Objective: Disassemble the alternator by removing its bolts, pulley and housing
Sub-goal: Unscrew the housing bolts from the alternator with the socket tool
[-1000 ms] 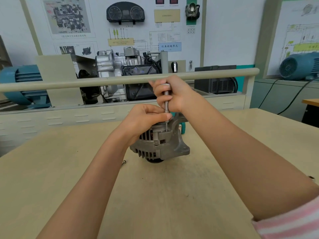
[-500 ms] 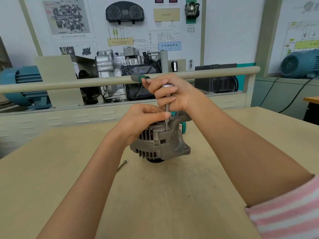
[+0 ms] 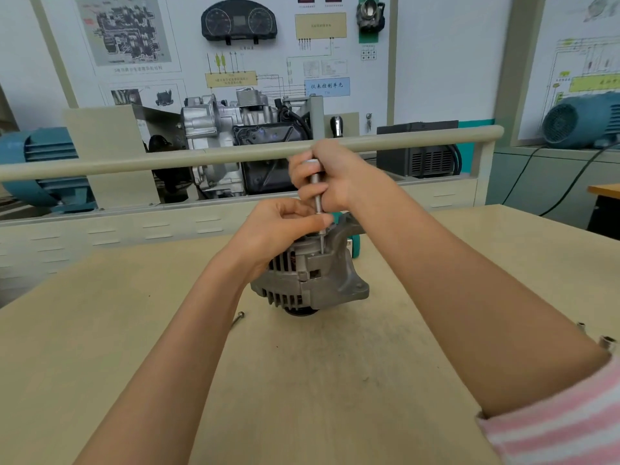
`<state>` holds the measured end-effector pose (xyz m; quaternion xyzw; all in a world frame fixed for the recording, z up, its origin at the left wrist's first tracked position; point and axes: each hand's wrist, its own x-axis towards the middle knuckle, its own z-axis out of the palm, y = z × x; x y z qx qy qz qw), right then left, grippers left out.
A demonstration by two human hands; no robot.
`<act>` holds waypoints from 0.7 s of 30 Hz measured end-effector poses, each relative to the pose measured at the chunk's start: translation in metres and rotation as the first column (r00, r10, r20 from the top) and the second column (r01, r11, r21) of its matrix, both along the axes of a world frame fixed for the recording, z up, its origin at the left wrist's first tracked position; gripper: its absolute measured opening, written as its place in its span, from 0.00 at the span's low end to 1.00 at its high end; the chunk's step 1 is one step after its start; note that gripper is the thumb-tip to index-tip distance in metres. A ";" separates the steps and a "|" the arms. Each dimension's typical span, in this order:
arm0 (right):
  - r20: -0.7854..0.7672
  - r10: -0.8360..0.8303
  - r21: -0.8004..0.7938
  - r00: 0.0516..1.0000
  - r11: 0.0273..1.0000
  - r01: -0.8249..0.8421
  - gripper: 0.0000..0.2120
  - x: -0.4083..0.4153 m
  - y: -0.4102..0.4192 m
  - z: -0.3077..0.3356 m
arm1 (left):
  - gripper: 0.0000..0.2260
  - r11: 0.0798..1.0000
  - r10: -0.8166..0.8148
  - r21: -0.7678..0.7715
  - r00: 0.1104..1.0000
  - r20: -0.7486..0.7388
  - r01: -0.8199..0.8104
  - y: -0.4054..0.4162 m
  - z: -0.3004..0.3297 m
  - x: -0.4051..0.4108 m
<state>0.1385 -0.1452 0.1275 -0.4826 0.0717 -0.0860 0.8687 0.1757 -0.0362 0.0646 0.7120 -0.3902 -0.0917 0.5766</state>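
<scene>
A grey alternator [image 3: 312, 280] stands on the wooden table [image 3: 302, 380], pulley side down. My right hand [image 3: 330, 177] grips a thin metal driver [image 3: 317, 203] held upright, its tip set in the housing's top edge. My left hand [image 3: 281, 229] rests on the alternator's top, its fingertips pinching the driver's shaft just above the housing. A long loose bolt [image 3: 237, 318] lies on the table left of the alternator, partly behind my left forearm.
A teal tool handle [image 3: 355, 246] lies behind the alternator. Small sockets [image 3: 607, 342] sit at the table's right edge. A beige rail [image 3: 235, 152] and a training stand with an engine [image 3: 235, 135] run across the back; blue motors [image 3: 583, 120] stand at both sides.
My right hand has shifted its hold on the driver, and the teal handle seen sticking out to the left above it half a second ago is out of sight. The alternator has stayed put.
</scene>
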 end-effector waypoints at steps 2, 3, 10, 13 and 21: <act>-0.001 0.289 -0.043 0.957 0.957 -0.288 0.13 0.000 -0.006 0.000 | 0.03 1.000 -0.015 0.000 1.000 -0.009 0.015 0.001 0.000 0.000; 0.006 0.362 -0.064 0.932 0.930 -0.361 0.14 0.000 -0.008 -0.001 | 0.03 1.000 -0.028 -0.008 0.999 -0.018 0.028 0.001 0.000 0.000; 0.089 -0.170 0.083 0.981 0.983 0.162 0.09 -0.006 0.009 -0.008 | 0.04 0.999 0.033 -0.010 0.999 0.031 -0.033 -0.002 0.001 -0.005; 0.243 -0.705 0.013 0.666 0.689 0.725 0.03 0.000 0.034 -0.015 | 0.04 0.995 0.090 0.036 0.990 0.108 -0.095 -0.003 0.002 -0.008; 0.039 -0.288 -0.068 0.957 0.955 0.290 0.12 0.000 0.019 -0.002 | 0.06 0.998 0.015 0.067 0.999 0.044 -0.017 0.000 0.001 -0.007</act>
